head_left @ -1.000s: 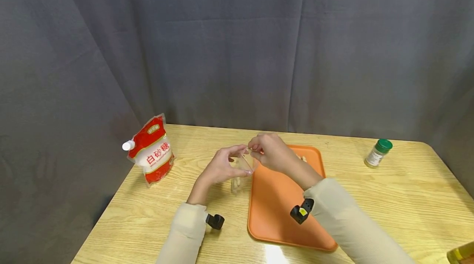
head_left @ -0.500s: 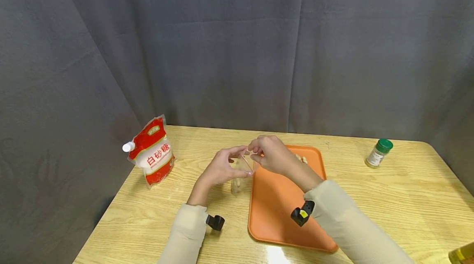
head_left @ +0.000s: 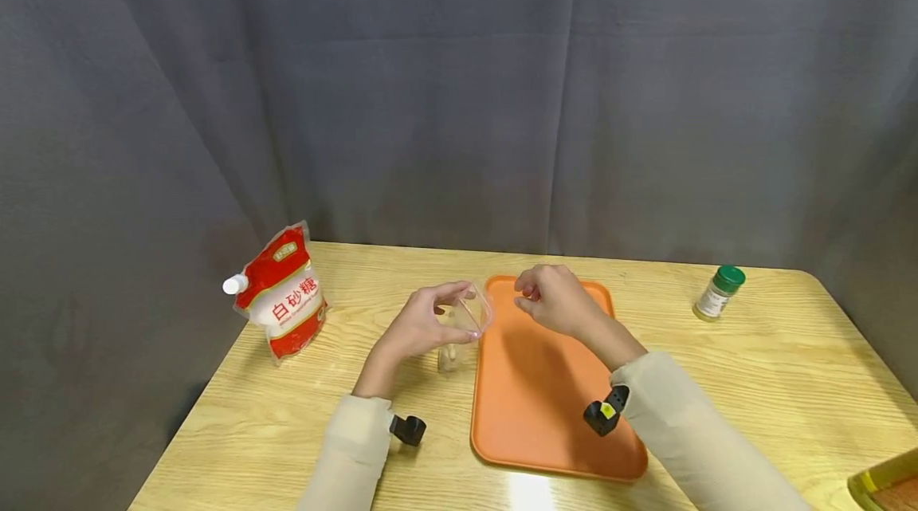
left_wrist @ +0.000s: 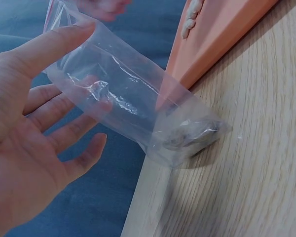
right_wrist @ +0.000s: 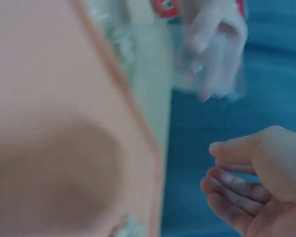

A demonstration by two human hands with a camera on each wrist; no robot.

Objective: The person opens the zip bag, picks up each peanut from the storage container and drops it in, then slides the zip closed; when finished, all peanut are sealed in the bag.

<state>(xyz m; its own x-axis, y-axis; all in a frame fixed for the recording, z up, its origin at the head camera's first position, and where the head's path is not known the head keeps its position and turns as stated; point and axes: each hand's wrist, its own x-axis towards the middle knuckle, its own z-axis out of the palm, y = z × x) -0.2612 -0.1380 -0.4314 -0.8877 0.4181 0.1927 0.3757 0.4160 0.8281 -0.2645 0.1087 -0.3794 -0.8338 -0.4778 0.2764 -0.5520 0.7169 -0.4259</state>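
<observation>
While the left hand (head_left: 423,321) holds the bag (left_wrist: 123,94) by its mouth, thumb and forefinger set wide apart on the rim, its other fingers are spread, some showing through the clear plastic. The bag slants down to the table (head_left: 760,407) just left of the tray (head_left: 545,415), with a little of its contents (left_wrist: 192,133) gathered at the bottom; whether that end touches the wood I cannot tell.

Right of the bag and apart from it, the right hand (head_left: 559,300) hovers over the far part of the tray. Its fingers are loosely curled, the thumb close to the forefinger, with nothing seen between them. A few pale pieces (left_wrist: 191,17) lie on the tray, hidden behind the right hand in the head view.

At the far left is the sugar pouch (head_left: 283,296), its white cap (head_left: 235,284) pointing left. A green-lidded jar (head_left: 719,292) stands at the far right, and a yellowish item (head_left: 878,483) is cut off at the near right edge. Behind the table hangs a dark cloth (head_left: 430,96).
</observation>
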